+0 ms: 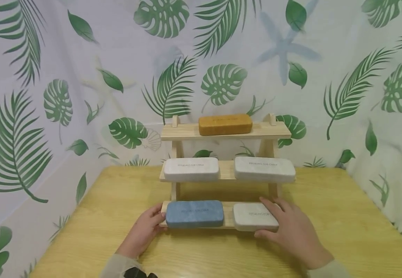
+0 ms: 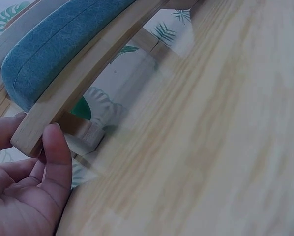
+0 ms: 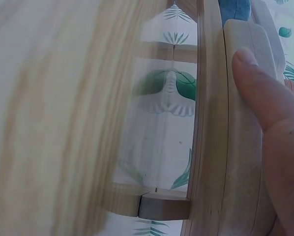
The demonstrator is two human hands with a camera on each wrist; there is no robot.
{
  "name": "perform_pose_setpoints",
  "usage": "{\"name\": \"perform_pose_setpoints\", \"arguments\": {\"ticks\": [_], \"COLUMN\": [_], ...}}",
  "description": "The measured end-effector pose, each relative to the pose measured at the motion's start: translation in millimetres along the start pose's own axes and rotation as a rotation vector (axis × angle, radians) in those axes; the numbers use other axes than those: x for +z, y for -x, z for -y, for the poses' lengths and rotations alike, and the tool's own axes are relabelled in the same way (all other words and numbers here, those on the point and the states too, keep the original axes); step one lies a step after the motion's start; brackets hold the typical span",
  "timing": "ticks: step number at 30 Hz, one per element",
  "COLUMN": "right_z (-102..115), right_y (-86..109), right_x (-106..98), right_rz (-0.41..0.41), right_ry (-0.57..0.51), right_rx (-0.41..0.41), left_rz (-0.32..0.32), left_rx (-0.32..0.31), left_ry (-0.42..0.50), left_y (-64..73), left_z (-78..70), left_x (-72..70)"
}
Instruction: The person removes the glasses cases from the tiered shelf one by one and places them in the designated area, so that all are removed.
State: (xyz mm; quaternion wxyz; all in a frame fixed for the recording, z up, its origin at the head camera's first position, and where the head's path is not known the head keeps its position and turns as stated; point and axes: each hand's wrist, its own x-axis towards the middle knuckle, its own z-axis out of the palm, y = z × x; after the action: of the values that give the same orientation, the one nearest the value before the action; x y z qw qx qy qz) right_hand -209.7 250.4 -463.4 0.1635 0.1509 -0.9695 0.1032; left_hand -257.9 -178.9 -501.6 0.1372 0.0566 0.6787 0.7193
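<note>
My left hand (image 1: 145,229) pinches the left end of the bottom board of a three-tier wooden display rack (image 1: 228,211). In the left wrist view its thumb and fingers lie on either side of the board end (image 2: 31,130). Just beside it, a blue glasses case (image 1: 194,214) sits on that board. My right hand (image 1: 292,227) grips the right part of a white glasses case (image 1: 251,217) on the same board. Its thumb (image 3: 250,69) lies along the front of that case in the right wrist view, while the fingers reach over the top; the case's right end is hidden.
Two more white cases, left (image 1: 191,169) and right (image 1: 264,169), lie on the middle board. An orange-brown case (image 1: 225,124) sits on the top board between two small wooden pegs. The rack stands on a wood-grain table (image 1: 117,189) before a leaf-print cloth (image 1: 124,88).
</note>
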Motion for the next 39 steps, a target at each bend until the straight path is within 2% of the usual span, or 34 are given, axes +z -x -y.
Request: {"name": "perform_pose_setpoints", "arguments": {"ticks": [4, 11, 16, 20, 25, 33, 39], "right_z": [-5.0, 1.7, 0.3, 1.9, 3.8, -4.5, -15.7], "right_y": [-0.5, -4.1, 1.0, 1.1, -2.1, 2.9, 10.2], "right_x": [-1.6, -7.9, -6.0, -5.0, -6.8, -13.9, -24.2], "right_rz": [-0.003, 0.037, 0.035, 0.03, 0.058, 0.116, 0.105], "right_ry": [0.013, 0.002, 0.02, 0.005, -0.031, -0.071, -0.071], "right_rx": [0.004, 0.035, 0.033, 0.028, 0.065, 0.12, 0.119], "left_rz": [0.019, -0.005, 0.018, 0.009, 0.007, 0.022, 0.024], "left_rx": [-0.005, -0.007, -0.012, -0.017, -0.006, 0.004, 0.018], "left_ry": [0.011, 0.001, 0.004, 0.003, 0.002, 0.005, 0.023], "left_y": [-2.2, -2.4, 2.6, 4.7, 1.4, 1.0, -0.9], "left_z": [2.9, -0.4, 4.0, 3.0, -0.8, 1.9, 2.1], "left_x": [3.7, -0.5, 0.8, -1.2, -4.1, -4.1, -4.4]}}
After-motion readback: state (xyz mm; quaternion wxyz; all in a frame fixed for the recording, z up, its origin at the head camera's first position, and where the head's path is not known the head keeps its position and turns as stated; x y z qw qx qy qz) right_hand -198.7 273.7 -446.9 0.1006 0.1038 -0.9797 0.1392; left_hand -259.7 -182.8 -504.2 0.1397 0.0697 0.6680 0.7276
